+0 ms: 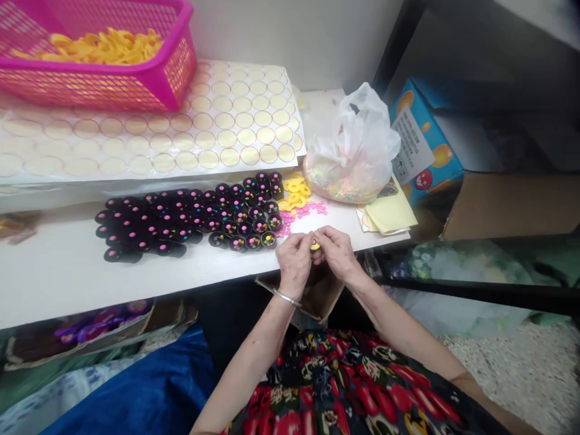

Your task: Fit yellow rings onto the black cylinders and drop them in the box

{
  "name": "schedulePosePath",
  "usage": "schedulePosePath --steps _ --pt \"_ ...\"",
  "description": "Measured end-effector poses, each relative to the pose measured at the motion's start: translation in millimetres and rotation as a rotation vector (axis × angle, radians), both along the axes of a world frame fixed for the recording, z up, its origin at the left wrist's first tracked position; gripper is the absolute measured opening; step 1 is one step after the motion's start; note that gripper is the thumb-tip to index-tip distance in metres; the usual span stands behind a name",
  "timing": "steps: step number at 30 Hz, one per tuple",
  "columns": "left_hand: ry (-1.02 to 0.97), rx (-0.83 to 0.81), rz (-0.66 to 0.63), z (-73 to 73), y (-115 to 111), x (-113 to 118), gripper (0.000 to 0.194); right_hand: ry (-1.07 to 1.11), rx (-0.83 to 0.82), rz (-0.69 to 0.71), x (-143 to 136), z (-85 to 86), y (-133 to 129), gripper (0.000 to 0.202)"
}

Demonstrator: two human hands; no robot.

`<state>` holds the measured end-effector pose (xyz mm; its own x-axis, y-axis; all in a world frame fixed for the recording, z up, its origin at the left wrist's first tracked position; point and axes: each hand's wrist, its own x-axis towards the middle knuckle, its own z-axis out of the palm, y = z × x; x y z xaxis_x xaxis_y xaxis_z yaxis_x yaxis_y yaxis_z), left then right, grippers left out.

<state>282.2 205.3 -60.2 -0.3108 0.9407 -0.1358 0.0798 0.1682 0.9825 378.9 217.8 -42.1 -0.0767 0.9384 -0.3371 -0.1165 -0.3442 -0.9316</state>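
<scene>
My left hand [293, 261] and my right hand [339, 252] meet at the front edge of the white table, fingertips pinched together. Between them is a small round yellow piece [315, 245] with a darker, pinkish middle; the fingers hide part of it. Just left of my hands stand rows of small black cups [254, 241] with coloured bits inside, several showing a pink dot on top. Beyond my fingers lie loose pink pieces [285, 226] and a small heap of yellow rings [296, 192].
A pink basket [167, 60] of yellow pieces rests on sheets of round stickers [247, 136] at the back left. A knotted clear bag [357, 151] of pastel bits stands behind my right hand, beside yellow paper [392, 211]. A blue carton [426, 145] is at right. Another person's blurred hand [20, 228] shows far left.
</scene>
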Motion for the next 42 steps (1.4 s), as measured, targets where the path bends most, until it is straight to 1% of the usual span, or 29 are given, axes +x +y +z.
schedulePosePath --steps 2,5,8,11,14,16,18,20,22,24,27,29,31,33,36,38,39,42 --pt "0.02 0.005 -0.003 -1.7 2 -1 0.027 0.029 -0.019 -0.013 0 0.6 1 0.032" --pt "0.034 0.027 -0.019 0.8 3 -2 0.027 0.089 -0.036 -0.018 -1 2.8 2 0.031" --pt "-0.031 0.034 -0.06 6.3 3 -3 0.029 0.185 -0.063 -0.004 2 3.2 3 0.033" --pt "-0.127 0.007 -0.097 9.4 2 -4 0.032 0.264 -0.056 -0.01 8 0.2 2 0.036" --pt "-0.152 0.01 -0.144 9.1 1 -8 0.033 0.248 -0.013 0.005 13 -3.6 -1 0.034" --pt "-0.13 0.038 -0.192 8.3 0 -11 0.037 0.222 0.02 -0.003 15 -5.4 -4 0.032" --pt "-0.09 0.083 -0.262 8.1 -1 -15 0.042 0.251 0.035 -0.014 18 -6.9 -7 0.031" --pt "-0.043 0.139 -0.353 8.5 1 -16 0.041 0.297 0.027 -0.016 22 -8.1 -9 0.032" --pt "-0.011 0.169 -0.414 9.1 3 -16 0.039 0.292 0.019 -0.036 25 -8.9 -10 0.032" --pt "-0.021 0.157 -0.408 9.1 5 -15 0.036 0.269 0.032 -0.068 28 -8.7 -10 0.032" --pt "-0.087 0.11 -0.348 8.7 6 -15 0.036 0.34 0.03 -0.066 28 -6.5 -10 0.034" --pt "-0.15 0.087 -0.338 9.0 5 -17 0.038 0.388 0.015 -0.044 27 -5.2 -10 0.033" --pt "-0.18 0.091 -0.344 9.6 3 -18 0.037 0.368 0.05 -0.024 27 -4.6 -10 0.028" --pt "-0.136 0.133 -0.365 10.2 2 -20 0.035 0.309 0.144 -0.004 30 -4.3 -9 0.023" --pt "0.006 0.215 -0.427 10.1 1 -20 0.031 0.191 0.285 0.052 36 -2.5 -4 0.019" --pt "0.071 0.266 -0.481 9.1 0 -18 0.026 0.113 0.306 0.134 40 -0.1 2 0.025" --pt "0.085 0.295 -0.502 8.1 0 -18 0.024 0.076 0.291 0.188 41 1.4 6 0.029" --pt "0.091 0.379 -0.531 3.2 1 -16 0.02 -0.041 0.196 0.361 43 7.1 18 0.038"
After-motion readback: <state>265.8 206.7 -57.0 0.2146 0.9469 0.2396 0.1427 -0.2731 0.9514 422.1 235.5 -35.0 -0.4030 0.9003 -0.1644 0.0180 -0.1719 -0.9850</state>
